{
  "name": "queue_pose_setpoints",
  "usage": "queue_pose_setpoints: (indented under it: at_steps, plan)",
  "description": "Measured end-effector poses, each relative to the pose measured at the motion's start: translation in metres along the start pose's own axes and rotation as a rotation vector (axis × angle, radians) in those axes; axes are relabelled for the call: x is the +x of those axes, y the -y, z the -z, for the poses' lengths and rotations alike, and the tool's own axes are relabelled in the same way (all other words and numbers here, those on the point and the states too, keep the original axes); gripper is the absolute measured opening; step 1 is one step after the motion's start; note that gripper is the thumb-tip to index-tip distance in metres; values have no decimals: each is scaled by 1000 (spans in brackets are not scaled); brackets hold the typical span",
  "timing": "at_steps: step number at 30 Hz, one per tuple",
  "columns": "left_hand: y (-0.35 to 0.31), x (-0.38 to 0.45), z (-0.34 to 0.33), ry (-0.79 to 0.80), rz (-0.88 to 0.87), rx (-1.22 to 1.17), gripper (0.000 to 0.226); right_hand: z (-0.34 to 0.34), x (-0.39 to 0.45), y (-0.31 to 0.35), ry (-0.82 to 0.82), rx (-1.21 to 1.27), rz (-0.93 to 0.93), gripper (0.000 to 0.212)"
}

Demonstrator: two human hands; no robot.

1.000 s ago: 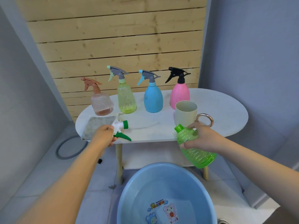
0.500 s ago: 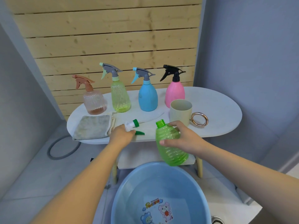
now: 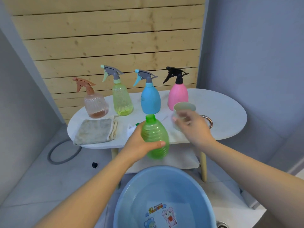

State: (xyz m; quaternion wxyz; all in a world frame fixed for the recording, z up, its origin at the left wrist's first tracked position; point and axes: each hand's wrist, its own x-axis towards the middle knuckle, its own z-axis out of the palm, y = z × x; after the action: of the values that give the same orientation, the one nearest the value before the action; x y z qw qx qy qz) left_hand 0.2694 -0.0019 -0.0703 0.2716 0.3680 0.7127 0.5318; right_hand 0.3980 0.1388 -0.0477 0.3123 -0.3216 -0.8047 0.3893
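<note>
The main risk is a spill: if the cream cup [image 3: 184, 107] is meant to pour into the green bottle [image 3: 155, 137], the bottle's open neck is narrow and the cup's rim wide, so a hasty tip would probably send liquid down the ribbed sides and over the worktop [image 3: 227, 112] edge. Some might land in the blue basin [image 3: 131, 195] below, some on the floor. A wet, smooth bottle could also slide in the grip. The cup stands close to the pink spray bottle [image 3: 178, 97] and a metal ring [image 3: 209, 120], which a quick lift could knock. The left hand [image 3: 139, 143] is wrapped around the bottle's middle, thumb across the front, holding it upright and uncapped just in front of the worktop, above the basin. The right hand [image 3: 194, 127], blurred, has its fingers curled round the cup's lower wall, and the cup looks tilted toward the viewer.
</note>
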Motion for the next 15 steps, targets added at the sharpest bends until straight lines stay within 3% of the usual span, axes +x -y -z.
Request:
queue_pose_setpoints:
  at_steps: [1, 3, 5, 8, 15]
  plan:
    - [2, 1, 3, -15, 5, 13, 64, 6, 8, -6, -162, -138, 39, 28]
    - [6, -1, 8, -30, 13, 48, 63, 17, 23, -20, -288, -299, -25, 32]
    - [9, 0, 12, -41, 18, 71, 59, 26, 34, -38, -217, -423, -220, 38]
    - [7, -1, 15, -82, -1, 105, 57, 32, 38, -53, -36, -560, -374, 19]
    - [4, -5, 21, -35, 37, 76, 89, 33, 30, -35, 31, -185, -292, 26]
